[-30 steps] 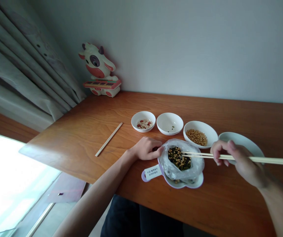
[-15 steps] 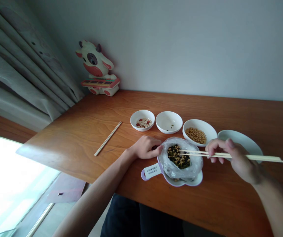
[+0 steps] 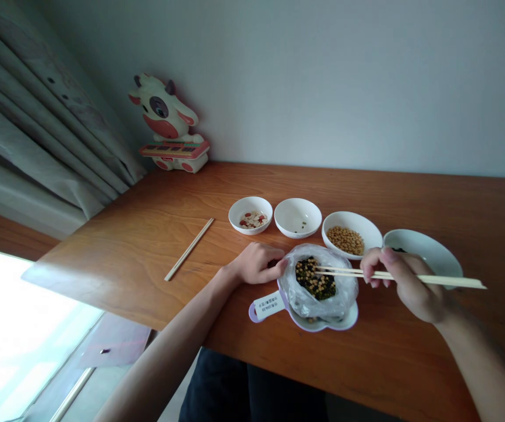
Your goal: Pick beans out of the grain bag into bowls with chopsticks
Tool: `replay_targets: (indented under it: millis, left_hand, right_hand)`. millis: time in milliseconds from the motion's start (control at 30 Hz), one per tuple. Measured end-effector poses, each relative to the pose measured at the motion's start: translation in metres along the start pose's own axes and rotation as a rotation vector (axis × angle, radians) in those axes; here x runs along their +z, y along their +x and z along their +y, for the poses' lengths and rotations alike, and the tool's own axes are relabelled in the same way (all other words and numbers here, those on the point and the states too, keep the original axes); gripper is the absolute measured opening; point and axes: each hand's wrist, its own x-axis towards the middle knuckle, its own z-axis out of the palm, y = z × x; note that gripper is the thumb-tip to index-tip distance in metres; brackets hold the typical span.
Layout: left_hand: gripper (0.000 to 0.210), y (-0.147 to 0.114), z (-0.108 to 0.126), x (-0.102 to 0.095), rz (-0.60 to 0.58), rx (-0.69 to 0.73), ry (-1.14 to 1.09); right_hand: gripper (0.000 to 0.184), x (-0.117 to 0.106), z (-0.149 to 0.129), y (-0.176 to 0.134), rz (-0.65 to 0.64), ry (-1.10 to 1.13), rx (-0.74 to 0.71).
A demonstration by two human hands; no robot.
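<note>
My right hand (image 3: 408, 281) is closed around a pair of chopsticks (image 3: 450, 281), whose tips reach into a mix of dark green and yellow beans (image 3: 316, 280). The mix sits in a clear plastic bag (image 3: 343, 293), opened out inside a lilac-rimmed white bowl (image 3: 322, 325) with a labelled handle. At the bag's left edge, my left hand (image 3: 256, 262) has its fingers curled and its thumb against the rim of the bag. Behind stands a white bowl of yellow beans (image 3: 344, 240). The bowl at the right (image 3: 437, 252) has some dark beans in it, partly hidden by my right hand.
A white bowl (image 3: 251, 215) with pale and red pieces stands at the back left. Beside it, another white bowl (image 3: 298, 217) holds a few small green beans. A second pair of chopsticks (image 3: 189, 249) lies to the left. A cow-shaped toy keyboard (image 3: 173, 126) stands by the wall.
The view has shifted slightly. My right hand has edged a little left toward the bag, with the chopstick tips still in the beans. My left hand stays at the bag's edge.
</note>
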Motion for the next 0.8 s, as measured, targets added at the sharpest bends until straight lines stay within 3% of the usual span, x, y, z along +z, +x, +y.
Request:
replay_targets:
  millis: [600,800]
  left_hand:
    - [0.047,0.000,-0.001,0.000,-0.017,-0.006,-0.003]
    - [0.047,-0.001,0.000,0.001,-0.005,-0.024,0.020]
  right_hand:
    - [0.058,0.008,0.001,-0.004,0.145,0.104,-0.094]
    - [0.069,0.005,0.011,-0.003,0.069,0.111,-0.071]
